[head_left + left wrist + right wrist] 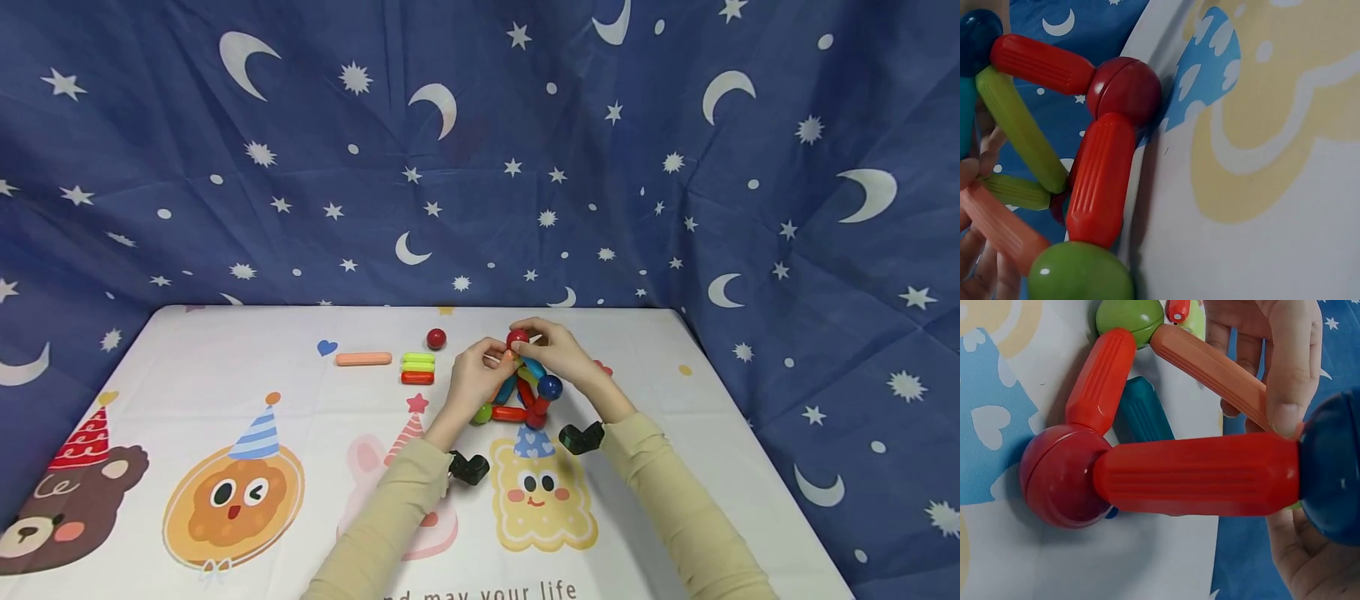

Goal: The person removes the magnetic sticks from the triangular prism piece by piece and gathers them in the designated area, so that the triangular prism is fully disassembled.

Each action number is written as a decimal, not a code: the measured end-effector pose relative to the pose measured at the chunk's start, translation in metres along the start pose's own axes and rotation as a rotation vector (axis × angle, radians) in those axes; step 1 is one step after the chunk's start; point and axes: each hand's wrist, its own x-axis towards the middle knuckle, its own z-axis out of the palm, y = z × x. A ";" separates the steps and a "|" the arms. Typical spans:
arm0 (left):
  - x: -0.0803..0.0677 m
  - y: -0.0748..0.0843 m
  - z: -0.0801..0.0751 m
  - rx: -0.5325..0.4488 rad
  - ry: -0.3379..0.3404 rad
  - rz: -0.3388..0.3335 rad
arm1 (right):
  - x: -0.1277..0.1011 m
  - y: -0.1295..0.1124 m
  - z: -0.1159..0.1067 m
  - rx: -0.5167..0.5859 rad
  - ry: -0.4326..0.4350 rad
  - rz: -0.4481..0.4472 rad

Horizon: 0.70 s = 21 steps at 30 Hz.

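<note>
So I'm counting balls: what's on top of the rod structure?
A red ball sits on top of the rod structure, pinched by both hands' fingers; its joint underneath is covered.

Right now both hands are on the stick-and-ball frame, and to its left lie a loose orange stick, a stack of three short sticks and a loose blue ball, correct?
Not quite: the loose ball is red, not blue, as the head view shows. The rest holds: the left hand and right hand are on the frame, with the orange stick and the stack lying to its left.
</note>
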 end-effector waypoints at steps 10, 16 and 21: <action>0.001 -0.004 0.005 0.012 0.036 0.020 | -0.001 0.002 0.001 0.018 0.022 0.002; 0.001 -0.007 0.007 -0.002 0.044 0.036 | -0.002 0.000 0.000 0.021 0.020 -0.001; -0.001 -0.007 0.007 -0.015 0.063 0.052 | -0.001 0.001 0.000 0.014 0.020 -0.003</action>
